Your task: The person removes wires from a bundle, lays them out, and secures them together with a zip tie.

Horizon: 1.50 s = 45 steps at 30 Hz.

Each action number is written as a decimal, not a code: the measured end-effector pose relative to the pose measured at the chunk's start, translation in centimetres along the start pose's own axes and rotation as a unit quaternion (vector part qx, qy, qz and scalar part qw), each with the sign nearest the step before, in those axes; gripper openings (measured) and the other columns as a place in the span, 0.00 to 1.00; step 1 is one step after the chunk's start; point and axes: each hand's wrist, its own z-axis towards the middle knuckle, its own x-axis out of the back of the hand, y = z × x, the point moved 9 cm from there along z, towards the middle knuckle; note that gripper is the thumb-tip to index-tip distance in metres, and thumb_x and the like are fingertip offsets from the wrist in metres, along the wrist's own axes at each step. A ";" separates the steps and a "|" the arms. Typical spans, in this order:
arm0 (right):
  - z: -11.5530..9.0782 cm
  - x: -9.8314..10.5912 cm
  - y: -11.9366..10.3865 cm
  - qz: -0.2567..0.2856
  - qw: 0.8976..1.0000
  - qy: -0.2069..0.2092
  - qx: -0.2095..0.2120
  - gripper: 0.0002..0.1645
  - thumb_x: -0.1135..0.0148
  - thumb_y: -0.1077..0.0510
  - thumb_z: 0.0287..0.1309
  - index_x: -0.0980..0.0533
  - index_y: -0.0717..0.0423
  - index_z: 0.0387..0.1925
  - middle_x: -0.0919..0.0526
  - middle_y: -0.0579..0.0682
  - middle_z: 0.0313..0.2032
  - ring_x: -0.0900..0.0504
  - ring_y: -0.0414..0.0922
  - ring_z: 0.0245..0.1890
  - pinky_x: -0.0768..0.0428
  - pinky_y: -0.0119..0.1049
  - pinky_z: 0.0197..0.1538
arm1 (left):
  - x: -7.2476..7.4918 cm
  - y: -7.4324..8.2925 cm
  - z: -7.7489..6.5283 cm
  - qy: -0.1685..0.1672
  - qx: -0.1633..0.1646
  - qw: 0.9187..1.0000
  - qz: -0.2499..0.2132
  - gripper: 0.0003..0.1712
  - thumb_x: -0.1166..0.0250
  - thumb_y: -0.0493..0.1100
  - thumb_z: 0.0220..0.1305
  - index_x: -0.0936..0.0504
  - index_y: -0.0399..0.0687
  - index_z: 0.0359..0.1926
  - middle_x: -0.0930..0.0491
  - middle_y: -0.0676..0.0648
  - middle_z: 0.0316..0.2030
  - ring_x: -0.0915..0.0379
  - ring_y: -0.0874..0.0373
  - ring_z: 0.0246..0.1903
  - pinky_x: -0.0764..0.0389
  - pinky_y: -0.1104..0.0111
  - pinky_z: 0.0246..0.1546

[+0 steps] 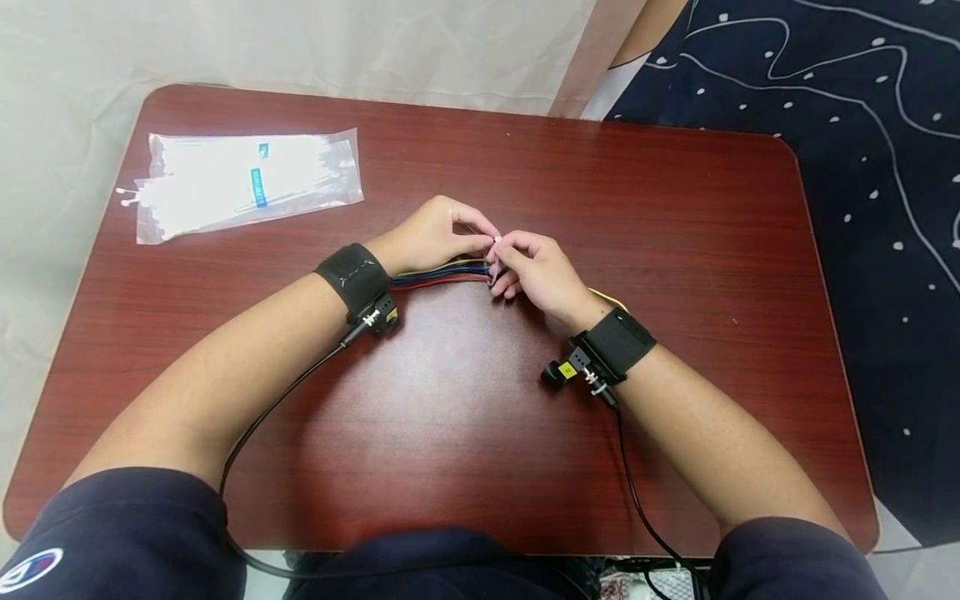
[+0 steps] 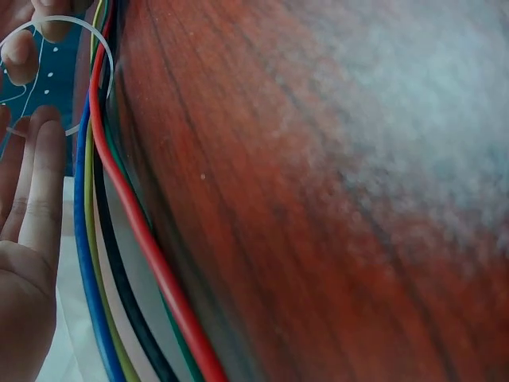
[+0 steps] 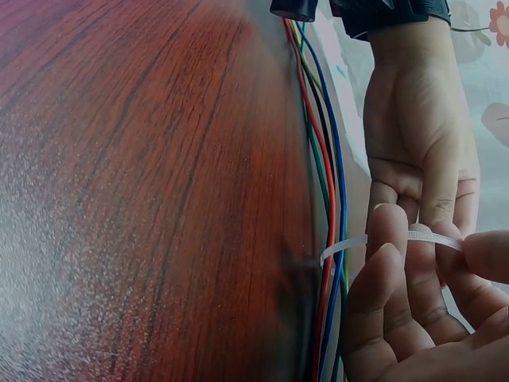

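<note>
A bundle of coloured wires (image 1: 446, 271), red, blue, yellow, black and green, runs crosswise beneath both hands at mid-table. Around it passes a thin white cable tie (image 3: 342, 243), forming a wide, loose loop in the left wrist view. My left hand (image 1: 438, 233) pinches the tie between thumb and forefinger, above the wires. Facing it, my right hand (image 1: 546, 271) pinches the tie too, fingertips meeting those of the left. Its other fingers curl beside the bundle. Fingers partly hide the tie's head and tail.
A clear plastic bag (image 1: 247, 183) full of white cable ties lies at the table's back left, some ends poking out. Black camera cables (image 1: 288, 387) trail from both wristbands. A dark patterned cloth (image 1: 885, 250) hangs beyond the right edge of the red-brown table (image 1: 637, 183).
</note>
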 end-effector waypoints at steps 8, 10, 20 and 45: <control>0.1 0.1 -0.1 -0.005 1.000 0.003 -0.006 0.16 0.48 0.59 0.87 0.21 0.68 0.45 0.17 0.44 0.31 0.13 0.36 0.24 0.16 0.29 0.31 | 0.1 -0.2 -0.1 0.005 0.005 1.000 -0.009 0.09 0.27 0.40 0.75 0.05 0.44 0.50 0.05 0.44 0.47 0.13 0.59 0.51 0.20 0.67 0.59; 0.1 0.1 -0.1 -0.004 1.000 0.001 -0.005 0.16 0.48 0.59 0.87 0.22 0.68 0.44 0.18 0.44 0.31 0.13 0.37 0.24 0.17 0.28 0.31 | 0.1 -0.2 -0.1 0.004 0.005 1.000 -0.011 0.09 0.27 0.39 0.75 0.05 0.44 0.50 0.05 0.45 0.47 0.14 0.62 0.49 0.20 0.69 0.58; 0.1 0.1 -0.1 -0.003 1.000 0.003 0.004 0.16 0.48 0.59 0.87 0.23 0.67 0.42 0.19 0.47 0.32 0.14 0.38 0.24 0.17 0.29 0.32 | 0.0 -0.1 0.0 -0.004 0.004 1.000 -0.009 0.09 0.27 0.40 0.75 0.05 0.44 0.50 0.05 0.45 0.47 0.14 0.57 0.51 0.20 0.68 0.59; 0.1 0.1 -0.1 -0.004 1.000 0.006 -0.003 0.18 0.50 0.59 0.88 0.24 0.62 0.37 0.20 0.44 0.29 0.15 0.37 0.23 0.17 0.28 0.31 | -0.3 -0.2 0.1 -0.011 0.000 1.000 -0.017 0.09 0.28 0.39 0.76 0.05 0.42 0.51 0.05 0.43 0.48 0.14 0.60 0.50 0.20 0.69 0.59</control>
